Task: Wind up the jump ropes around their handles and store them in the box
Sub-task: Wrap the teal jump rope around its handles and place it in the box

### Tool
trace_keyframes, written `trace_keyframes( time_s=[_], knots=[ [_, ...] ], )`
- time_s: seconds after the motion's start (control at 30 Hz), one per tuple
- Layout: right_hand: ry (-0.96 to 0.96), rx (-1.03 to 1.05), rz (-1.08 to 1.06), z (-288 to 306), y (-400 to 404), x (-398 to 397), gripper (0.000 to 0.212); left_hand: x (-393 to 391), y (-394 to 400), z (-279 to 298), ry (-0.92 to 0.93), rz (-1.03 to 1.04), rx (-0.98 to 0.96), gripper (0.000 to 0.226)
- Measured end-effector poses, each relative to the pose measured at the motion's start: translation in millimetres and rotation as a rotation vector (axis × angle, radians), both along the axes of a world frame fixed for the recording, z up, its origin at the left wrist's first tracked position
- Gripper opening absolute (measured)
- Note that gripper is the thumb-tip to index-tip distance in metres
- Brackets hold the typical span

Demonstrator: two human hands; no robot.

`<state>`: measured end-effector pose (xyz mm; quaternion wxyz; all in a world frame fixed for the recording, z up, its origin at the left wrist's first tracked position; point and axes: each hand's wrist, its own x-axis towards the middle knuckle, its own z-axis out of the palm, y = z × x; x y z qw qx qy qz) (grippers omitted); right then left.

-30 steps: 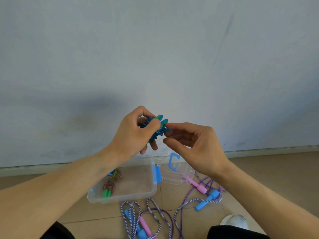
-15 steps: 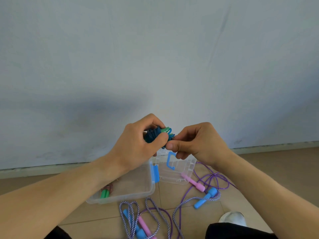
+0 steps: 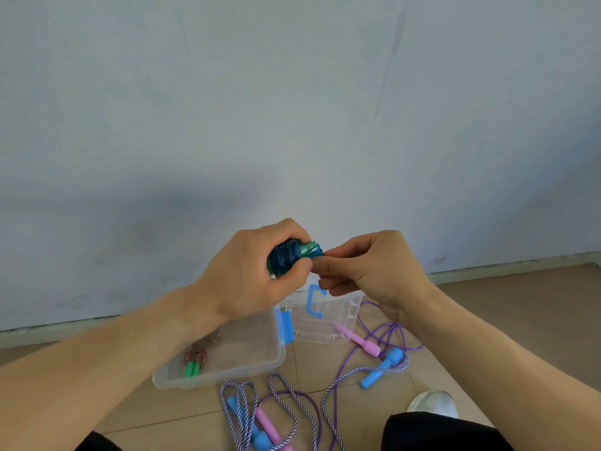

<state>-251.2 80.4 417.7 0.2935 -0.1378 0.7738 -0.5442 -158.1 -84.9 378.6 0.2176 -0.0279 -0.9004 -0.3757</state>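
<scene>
Head view: left hand grips the dark-blue rope bundle wound on green plastic handles, held above the clear plastic box; right hand pinches its end. Tuck that end tightly, lest coils loosen.

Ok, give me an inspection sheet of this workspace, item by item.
Surface: tan tiled floor.
Job's things: blue wound rope held up; clear box open, one wound rope with green handles inside; lid beside the box.
Clutter: white shoe.
Grips: left hand grips the bundle; right hand pinches its end.
Cables: loose purple ropes and striped ropes with pink and blue handles on the floor.
Surroundings: pale wall.
</scene>
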Motion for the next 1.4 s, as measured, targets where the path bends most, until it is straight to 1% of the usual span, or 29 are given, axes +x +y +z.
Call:
trace_keyframes(
  time_s=[0.13, 0.2, 0.3, 0.4, 0.43, 0.5, 0.53, 0.6, 0.67, 0.73, 0.83, 0.87, 0.93, 1.0, 1.07, 1.13, 1.2, 1.23, 1.3, 1.4],
  knots=[
    [0.007, 0.067, 0.022, -4, -2, 0, 0.025, 4, 1, -7, -0.034, 0.051, 0.084, 0.016],
    [0.053, 0.133, 0.067, -6, -1, -1, 0.022, 5, 4, -12, -0.056, 0.069, 0.084, 0.018],
    [0.290, 0.251, 0.118, -12, -1, 1, 0.010, 4, 6, -15, -0.103, 0.113, 0.097, 0.012],
    [0.475, 0.270, 0.134, -20, -4, 4, 0.011, 4, 6, -16, -0.137, 0.166, 0.116, 0.010],
    [0.514, 0.255, 0.127, -22, -5, 4, 0.011, 4, 7, -14, -0.152, 0.178, 0.155, 0.009],
    [0.549, 0.207, 0.101, -25, -6, 3, 0.011, 4, 8, -10, -0.193, 0.219, 0.336, 0.007],
    [0.538, 0.176, 0.084, -26, -6, 2, 0.010, 3, 9, -7, -0.225, 0.244, 0.443, 0.006],
    [0.445, 0.071, 0.061, -27, -8, -1, 0.009, 1, 10, -2, -0.300, 0.280, 0.650, 0.011],
    [0.307, -0.110, 0.062, -29, -10, 0, 0.008, -1, 9, 4, -0.364, 0.295, 0.880, 0.022],
    [0.214, -0.278, 0.065, -28, -12, 1, 0.006, -3, 7, 9, -0.430, 0.276, 1.088, 0.032],
    [0.143, -0.483, 0.092, -21, -15, 6, 0.009, -4, 4, 15, -0.487, 0.244, 1.296, 0.032],
    [0.169, -0.501, 0.098, -20, -15, 7, 0.009, -4, 4, 16, -0.491, 0.240, 1.329, 0.032],
    [0.317, -0.421, 0.082, -20, -16, 6, 0.006, -3, 4, 18, -0.472, 0.244, 1.332, 0.032],
    [0.407, -0.309, 0.042, -21, -18, 7, 0.005, -2, 4, 18, -0.410, 0.273, 1.219, 0.031],
    [0.386, -0.287, -0.013, -22, -23, 8, 0.008, 0, 4, 17, -0.319, 0.303, 1.071, 0.025],
    [0.350, -0.308, -0.046, -22, -26, 11, 0.009, 2, 3, 16, -0.235, 0.319, 0.954, 0.017],
    [0.326, -0.353, -0.053, -22, -28, 14, 0.007, 5, 2, 17, -0.194, 0.321, 0.852, 0.016],
    [0.321, -0.370, -0.057, -22, -29, 14, 0.006, 6, 1, 18, -0.198, 0.315, 0.813, 0.018],
    [0.327, -0.382, -0.065, -23, -29, 14, 0.008, 8, 0, 18, -0.266, 0.261, 0.777, 0.021],
    [0.347, -0.351, -0.055, -24, -28, 15, 0.011, 10, -2, 17, -0.409, 0.132, 0.804, 0.020]
  ],
)
